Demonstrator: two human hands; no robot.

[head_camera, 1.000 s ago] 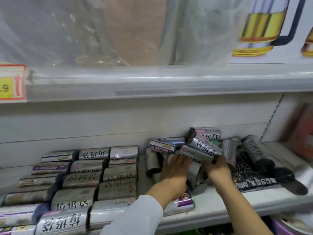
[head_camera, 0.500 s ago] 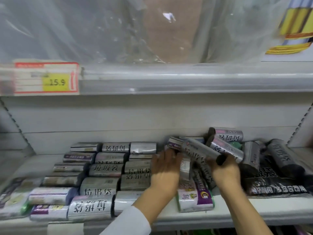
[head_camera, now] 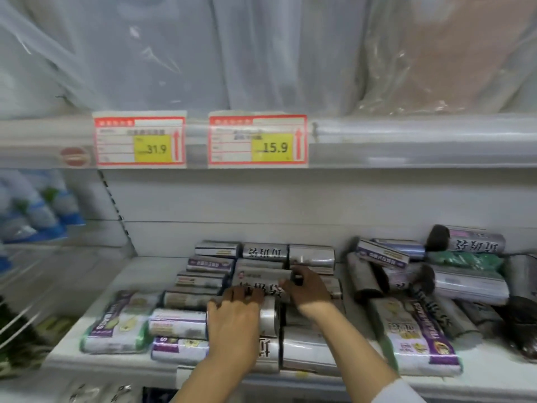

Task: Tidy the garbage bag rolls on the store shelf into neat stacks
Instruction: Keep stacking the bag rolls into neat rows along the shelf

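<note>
A silver garbage bag roll (head_camera: 261, 282) with black lettering lies crosswise on top of the neat rows of silver rolls (head_camera: 264, 253) in the middle of the white shelf (head_camera: 145, 266). My right hand (head_camera: 308, 292) grips its right end with curled fingers. My left hand (head_camera: 232, 315) lies over the front rolls, its fingertips curled onto the roll's near edge. To the right, a jumbled pile of rolls (head_camera: 383, 253) lies at mixed angles, some dark-ended, one green.
Flat purple-and-white bag packs lie at the left (head_camera: 122, 321) and right front (head_camera: 418, 335). The upper shelf edge (head_camera: 406, 141) carries price tags 31.9 (head_camera: 139, 141) and 15.9 (head_camera: 258, 141). Plastic-wrapped goods stand above it. Blue-white bottles (head_camera: 35, 205) stand in the left bay.
Both hands carried the silver roll left, from the jumbled pile onto the neat rows. The view has swung left, bringing the price tags and left bay into sight.
</note>
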